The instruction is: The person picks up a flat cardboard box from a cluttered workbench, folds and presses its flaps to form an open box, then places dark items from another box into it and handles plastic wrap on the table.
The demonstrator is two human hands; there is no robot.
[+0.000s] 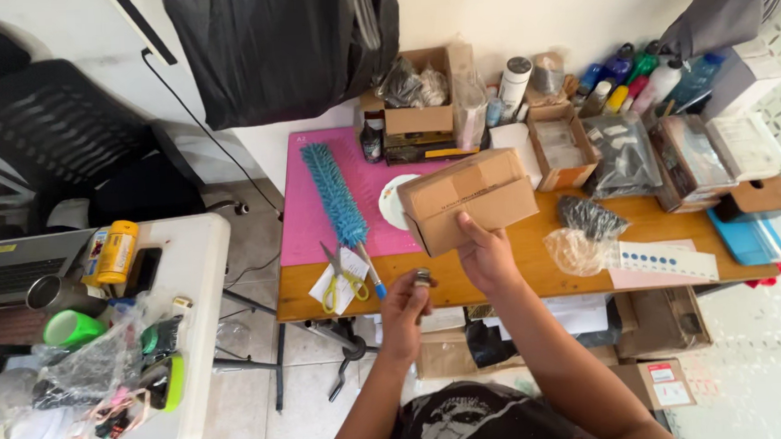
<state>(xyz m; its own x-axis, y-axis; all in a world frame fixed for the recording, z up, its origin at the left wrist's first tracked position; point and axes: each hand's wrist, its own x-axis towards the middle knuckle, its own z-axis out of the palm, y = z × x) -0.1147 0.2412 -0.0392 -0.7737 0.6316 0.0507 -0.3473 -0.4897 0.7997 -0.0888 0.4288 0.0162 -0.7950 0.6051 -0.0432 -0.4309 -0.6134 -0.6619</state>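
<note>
Brown corrugated cardboard box (470,199), small and rectangular, was held up over the far side of the wooden tabletop (518,280), above the pink cutting mat (306,219), by the right hand (489,257), whose fingers closed on its lower edge with the thumb pressed against the near face. It looked light and fairly stiff, though its thin walls would likely dent under a hard squeeze, so a hold along a folded edge or corner seemed soundest. The left hand (404,310) was curled around one small dark metallic object (422,278), which seemed hard, dense and easy to fumble; exactly what it was could not be told. By count there was one held box, one blue fluffy duster (336,196), one pair of yellow-handled scissors (342,275) on the tabletop edge, and one crumpled clear plastic bag (575,251) beside the right wrist.
</note>
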